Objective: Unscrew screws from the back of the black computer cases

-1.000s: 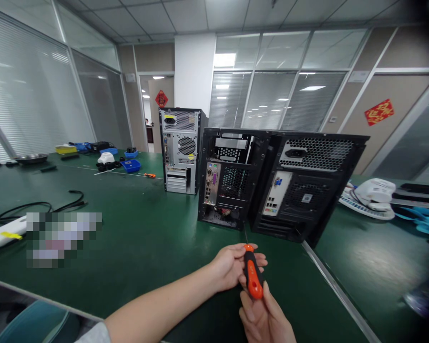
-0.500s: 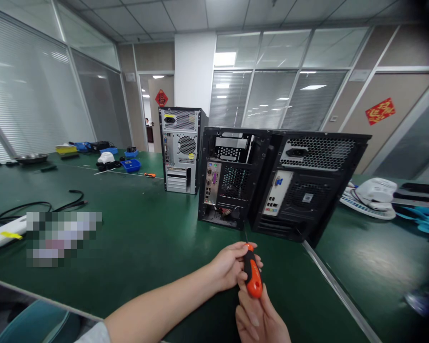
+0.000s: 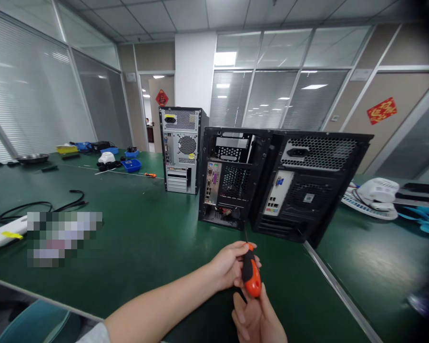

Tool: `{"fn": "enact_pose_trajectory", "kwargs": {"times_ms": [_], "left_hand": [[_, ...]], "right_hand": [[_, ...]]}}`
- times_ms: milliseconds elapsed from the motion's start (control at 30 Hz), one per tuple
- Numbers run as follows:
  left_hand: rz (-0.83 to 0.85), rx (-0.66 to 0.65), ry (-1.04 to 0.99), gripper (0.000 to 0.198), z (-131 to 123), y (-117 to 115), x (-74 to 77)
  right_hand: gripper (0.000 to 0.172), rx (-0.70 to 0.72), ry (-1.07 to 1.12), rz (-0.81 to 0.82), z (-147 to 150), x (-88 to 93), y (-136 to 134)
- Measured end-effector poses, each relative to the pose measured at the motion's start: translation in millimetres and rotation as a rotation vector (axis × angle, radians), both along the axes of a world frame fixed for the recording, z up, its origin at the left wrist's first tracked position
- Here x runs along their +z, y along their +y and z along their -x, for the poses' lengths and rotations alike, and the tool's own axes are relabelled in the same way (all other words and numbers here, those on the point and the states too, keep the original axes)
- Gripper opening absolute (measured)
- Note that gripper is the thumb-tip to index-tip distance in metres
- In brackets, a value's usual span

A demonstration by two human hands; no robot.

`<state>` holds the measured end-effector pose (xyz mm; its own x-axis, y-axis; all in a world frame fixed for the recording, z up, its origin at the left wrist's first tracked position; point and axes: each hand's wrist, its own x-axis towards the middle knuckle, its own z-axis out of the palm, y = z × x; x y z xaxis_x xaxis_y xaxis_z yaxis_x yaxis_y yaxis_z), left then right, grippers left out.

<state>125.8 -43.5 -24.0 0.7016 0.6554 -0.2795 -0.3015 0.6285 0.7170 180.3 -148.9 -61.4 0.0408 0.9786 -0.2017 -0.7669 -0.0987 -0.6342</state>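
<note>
An orange and black screwdriver (image 3: 251, 272) points away from me, its thin shaft towards the lower corner of the open black computer case (image 3: 252, 190); I cannot tell whether the tip touches it. My left hand (image 3: 226, 267) is closed around the front of the handle, thumb on top. At the butt end, my right hand (image 3: 258, 320) grips with thumb and finger, its other fingers curled loosely below. Beside the open case stands a closed black computer case (image 3: 314, 200). A computer case with a silver back (image 3: 178, 157) is further back on the left.
The green table (image 3: 139, 247) carries a white power strip (image 3: 7, 233) and black cables at left. Blue trays (image 3: 131, 165) and another screwdriver (image 3: 150, 175) lie further back. White fan parts (image 3: 377, 197) and blue blades (image 3: 423, 216) are at right.
The fingers of my right hand have shifted slightly lower and left around the butt of the handle. My left hand and the screwdriver have hardly moved.
</note>
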Motion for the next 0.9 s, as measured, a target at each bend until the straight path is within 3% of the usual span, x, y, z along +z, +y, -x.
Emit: {"fn": "enact_pose_trajectory", "kwargs": {"times_ms": [167, 267, 500, 667, 900], "left_hand": [[0.008, 0.049, -0.040, 0.019, -4, 2, -3.9], [0.006, 0.061, -0.059, 0.017, -5, 1, -4.4], [0.007, 0.072, -0.053, 0.016, -6, 0, -6.0], [-0.008, 0.069, -0.055, 0.022, -6, 1, -7.9], [-0.036, 0.074, 0.032, 0.032, -9, 3, -10.9]], "right_hand": [[0.043, -0.296, -0.122, 0.045, 5, 3.9, -1], [0.048, -0.375, -0.240, 0.031, -1, 0.0, 0], [0.047, -0.699, -0.758, -0.059, 7, 0.5, -2], [0.043, -0.767, -1.095, -0.142, 13, 1.4, 0], [0.043, -0.775, -1.392, -0.217, -1, -12.9, 5]]}}
